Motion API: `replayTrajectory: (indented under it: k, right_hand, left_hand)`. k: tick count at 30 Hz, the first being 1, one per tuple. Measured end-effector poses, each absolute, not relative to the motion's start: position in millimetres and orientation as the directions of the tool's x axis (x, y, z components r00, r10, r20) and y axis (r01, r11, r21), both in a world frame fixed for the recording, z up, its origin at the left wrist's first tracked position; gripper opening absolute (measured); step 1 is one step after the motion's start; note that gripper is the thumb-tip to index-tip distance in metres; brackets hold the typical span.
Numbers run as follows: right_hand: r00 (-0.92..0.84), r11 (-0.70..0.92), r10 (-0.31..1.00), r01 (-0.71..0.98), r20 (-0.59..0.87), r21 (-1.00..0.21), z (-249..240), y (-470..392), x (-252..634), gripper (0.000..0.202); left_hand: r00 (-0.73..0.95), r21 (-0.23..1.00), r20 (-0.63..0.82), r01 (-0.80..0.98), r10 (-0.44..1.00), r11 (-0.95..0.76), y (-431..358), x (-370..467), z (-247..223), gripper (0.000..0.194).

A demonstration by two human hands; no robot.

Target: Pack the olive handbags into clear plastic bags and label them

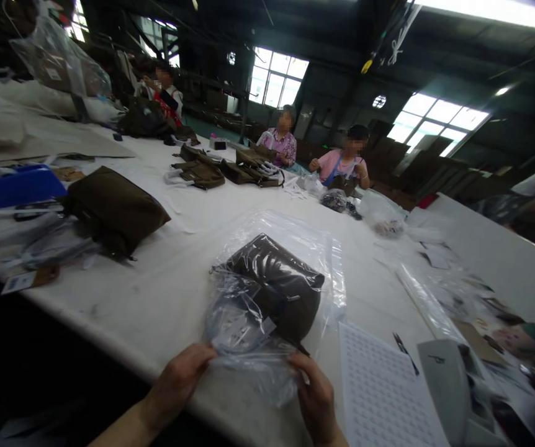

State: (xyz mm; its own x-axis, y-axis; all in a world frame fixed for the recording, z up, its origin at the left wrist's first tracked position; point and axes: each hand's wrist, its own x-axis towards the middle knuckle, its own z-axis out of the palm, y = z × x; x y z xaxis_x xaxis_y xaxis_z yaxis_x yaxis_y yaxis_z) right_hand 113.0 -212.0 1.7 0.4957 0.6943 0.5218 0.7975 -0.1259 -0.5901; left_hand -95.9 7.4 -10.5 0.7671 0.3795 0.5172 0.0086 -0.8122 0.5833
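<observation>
A dark olive bag (279, 279) lies inside a clear plastic bag (337, 273) near the front edge of the white table (146, 310). My left hand (181, 375) pinches the near edge of the plastic on its left side. On the right side of that same edge, my right hand (314, 391) has its fingers closed on the plastic. Between the hands the plastic is bunched and creased. A grey strap and a small white tag show through it.
Left stands another olive bag (118, 208) beside a blue item (16, 186). Right are a printed sheet (383, 385), small scissors (406, 352) and a grey device (449, 385). More bags (200, 171) and several people are across the table.
</observation>
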Motion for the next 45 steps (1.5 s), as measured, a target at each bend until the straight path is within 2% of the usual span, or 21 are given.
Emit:
replayTrajectory:
  k: [2,5,7,9,11,13,15,17,19,20,22,24,26,28,33,34,36,38,40,42,45]
  right_hand:
    - [0.527,-0.169,0.774,0.704,0.349,-0.69,19,-205,112,0.027]
    - [0.594,-0.323,0.804,0.381,-0.039,-0.866,52,-192,103,0.041]
    - [0.576,-0.454,0.774,0.214,-0.263,-0.865,69,-185,94,0.046]
    - [0.548,-0.538,0.752,0.187,-0.367,-0.822,81,-180,85,0.048]
    - [0.535,-0.498,0.795,0.308,-0.285,-0.81,90,-179,74,0.046]
    - [0.493,-0.343,0.869,0.549,-0.036,-0.762,95,-179,59,0.043]
    - [0.349,-0.152,0.898,0.818,0.268,-0.555,95,-177,38,0.046]
    - [0.126,0.015,0.852,0.964,0.508,-0.265,88,-172,17,0.04]
    - [-0.037,0.096,0.776,0.994,0.63,-0.06,81,-165,2,0.02]
    - [-0.076,0.12,0.756,0.992,0.65,-0.024,79,-162,-1,0.017]
    - [-0.043,0.137,0.776,0.985,0.63,-0.101,82,-155,2,0.017]
    - [0.098,0.07,0.841,0.955,0.531,-0.287,91,-148,15,0.017]
    - [0.292,-0.093,0.869,0.889,0.399,-0.448,98,-138,32,0.014]
    - [0.447,-0.258,0.847,0.82,0.289,-0.511,100,-127,48,0.007]
    - [0.46,-0.361,0.862,0.853,0.216,-0.376,91,-105,67,0.019]
    - [0.435,-0.356,0.875,0.876,0.213,-0.325,90,-103,68,0.019]
    - [0.406,-0.36,0.892,0.904,0.199,-0.231,90,-101,69,0.017]
    - [0.395,-0.37,0.901,0.915,0.178,-0.158,91,-99,70,0.014]
    - [0.374,-0.36,0.914,0.927,0.161,-0.109,91,-98,71,0.01]
    - [0.334,-0.328,0.93,0.942,0.151,-0.067,91,-96,73,0.01]
    - [0.284,-0.286,0.949,0.958,0.136,-0.004,88,-93,78,0.022]
  left_hand:
    - [0.782,0.694,0.392,0.095,0.485,-0.714,9,-96,-5,0.025]
    - [0.71,0.775,0.233,0.277,0.664,-0.568,10,-107,5,0.029]
    - [0.672,0.786,0.112,0.391,0.732,-0.479,12,-118,8,0.028]
    - [0.649,0.782,0.009,0.47,0.761,-0.41,13,-128,6,0.029]
    - [0.645,0.789,-0.039,0.489,0.763,-0.372,14,-133,2,0.029]
    - [0.642,0.804,-0.061,0.485,0.764,-0.343,14,-134,-2,0.029]
    - [0.649,0.815,-0.081,0.481,0.757,-0.324,14,-133,-2,0.029]
    - [0.657,0.823,-0.099,0.476,0.748,-0.309,14,-132,-2,0.03]
    - [0.657,0.832,-0.103,0.468,0.747,-0.297,15,-133,-1,0.031]
    - [0.657,0.839,-0.102,0.46,0.747,-0.29,15,-135,-1,0.032]
    - [0.667,0.857,-0.1,0.435,0.738,-0.277,16,-138,-2,0.035]
    - [0.684,0.875,-0.103,0.408,0.722,-0.262,17,-141,-3,0.036]
    - [0.687,0.887,-0.116,0.397,0.717,-0.236,19,-145,-6,0.036]
    - [0.688,0.894,-0.137,0.396,0.712,-0.21,23,-148,-7,0.036]
    - [0.731,0.865,-0.14,0.419,0.667,-0.277,41,-152,2,0.035]
    - [0.717,0.845,-0.097,0.425,0.691,-0.323,44,-150,9,0.034]
    - [0.677,0.789,0.127,0.374,0.725,-0.488,43,-140,24,0.029]
    - [0.67,0.649,0.443,0.219,0.595,-0.729,37,-121,37,0.021]
    - [0.712,0.424,0.623,0.039,0.323,-0.905,28,-98,40,0.027]
    - [0.763,0.236,0.632,-0.022,0.136,-0.972,23,-75,31,0.04]
    - [0.82,0.12,0.565,0.03,0.093,-0.992,24,-55,4,0.049]
